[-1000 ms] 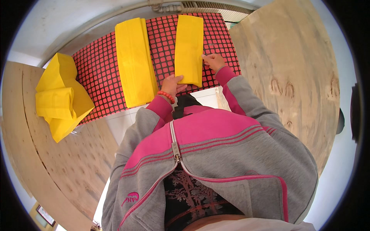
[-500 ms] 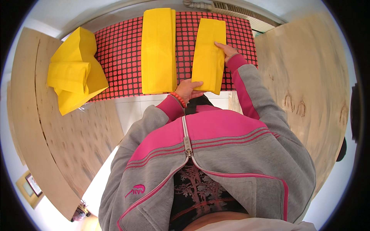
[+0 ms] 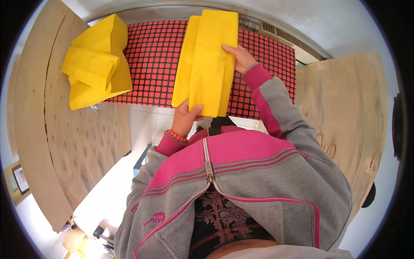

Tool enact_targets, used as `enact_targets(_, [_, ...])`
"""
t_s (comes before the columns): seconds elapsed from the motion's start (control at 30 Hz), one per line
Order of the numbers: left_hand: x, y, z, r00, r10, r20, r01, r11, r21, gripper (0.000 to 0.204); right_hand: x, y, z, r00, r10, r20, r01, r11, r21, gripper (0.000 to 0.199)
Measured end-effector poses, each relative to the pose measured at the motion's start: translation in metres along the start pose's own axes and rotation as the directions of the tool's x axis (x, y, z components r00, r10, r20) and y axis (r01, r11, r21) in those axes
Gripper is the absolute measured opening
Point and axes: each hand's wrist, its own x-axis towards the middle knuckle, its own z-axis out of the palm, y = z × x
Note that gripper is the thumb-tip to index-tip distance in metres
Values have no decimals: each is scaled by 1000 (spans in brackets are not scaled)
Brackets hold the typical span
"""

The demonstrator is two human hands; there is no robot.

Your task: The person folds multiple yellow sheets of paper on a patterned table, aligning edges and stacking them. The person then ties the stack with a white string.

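A long folded yellow cloth (image 3: pixel 214 60) is held between my two hands, overlapping a stack of similar folded yellow cloths (image 3: pixel 186 64). My left hand (image 3: pixel 185 118) pinches its near end, thumb on top and fingers underneath. At the right edge, toward the far half, my right hand (image 3: pixel 240 57) grips it with the thumb over the top. The held cloth covers much of the stack, so I cannot tell if it rests fully on it. To the left, a loosely opened yellow sheet (image 3: pixel 120 77) lies under a smaller folded yellow bundle (image 3: pixel 90 64).
Beneath the cloths is a table with a red-and-black checked cover (image 3: pixel 151 56). Wooden boards stand at the left (image 3: pixel 82 146) and right (image 3: pixel 345 103). A radiator (image 3: pixel 284 39) runs along the far wall behind the table.
My hands have carried the folded yellow cloth left, from beside the stack to over it. The view has also shifted a little.
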Motion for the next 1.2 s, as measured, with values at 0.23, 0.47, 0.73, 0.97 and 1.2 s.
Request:
enact_targets(0.23, [5,5,-23,987,52,-150,-61,997,-56,32,51,20,24,997,69,-37,-69,997,-14,37])
enact_targets(0.47, [19,0,-38,980,9,-198,-28,995,-96,32,67,34,12,996,77,-53,-78,997,-7,37])
enact_targets(0.73, [24,-8,-44,977,-44,-207,22,994,-109,32,67,38,1,984,74,-164,-87,993,-74,35])
enact_targets(0.97, [14,-14,-31,937,206,-283,-185,978,100,24,66,34,-11,964,93,-250,-152,961,-232,28])
enact_targets(1.2, [6,-20,-14,918,240,-316,-264,964,-32,21,69,29,-16,955,169,-244,-231,940,-253,31])
